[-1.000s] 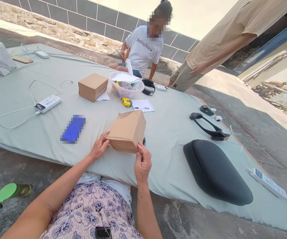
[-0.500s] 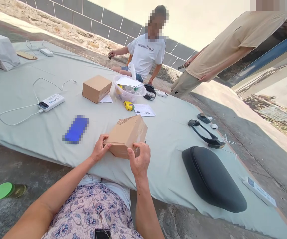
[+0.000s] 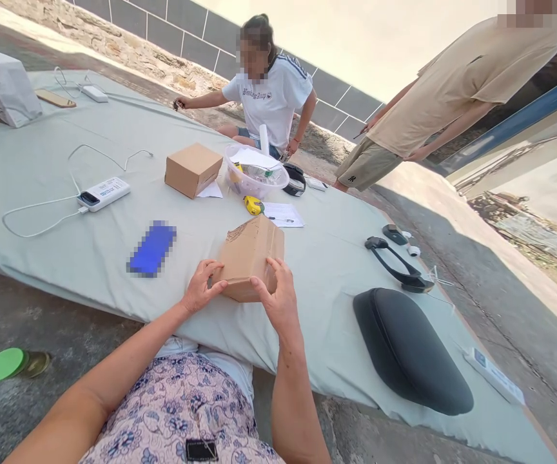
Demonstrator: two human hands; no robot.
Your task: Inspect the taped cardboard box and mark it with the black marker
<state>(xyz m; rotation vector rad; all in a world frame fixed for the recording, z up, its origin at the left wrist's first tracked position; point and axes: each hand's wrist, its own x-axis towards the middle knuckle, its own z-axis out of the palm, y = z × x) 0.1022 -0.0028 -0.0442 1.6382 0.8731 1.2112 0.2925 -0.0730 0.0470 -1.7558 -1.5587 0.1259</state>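
A brown cardboard box (image 3: 247, 254) with clear tape along its edges is held between my two hands at the near side of the table. My left hand (image 3: 204, 287) grips its left near corner, the thumb on the front edge and the fingers along the left side. My right hand (image 3: 278, 293) closes on the right side, its thumb at the front edge and its fingers against the right face. Whether the box's underside touches the cloth I cannot tell. Left of it lies a blurred blue rectangular item (image 3: 151, 250).
Beyond stand a second cardboard box (image 3: 191, 171), a plastic basket (image 3: 254, 183), a yellow tape measure (image 3: 254, 205) and paper (image 3: 285, 215). A power bank (image 3: 104, 194) lies left; a black case (image 3: 411, 351) and a black headband device (image 3: 399, 264) lie right. Two people (image 3: 273, 96) are across the table.
The box has turned a little, and my right hand has shifted up along its right side. The seated person has leaned and turned; the standing person's arm has moved slightly.
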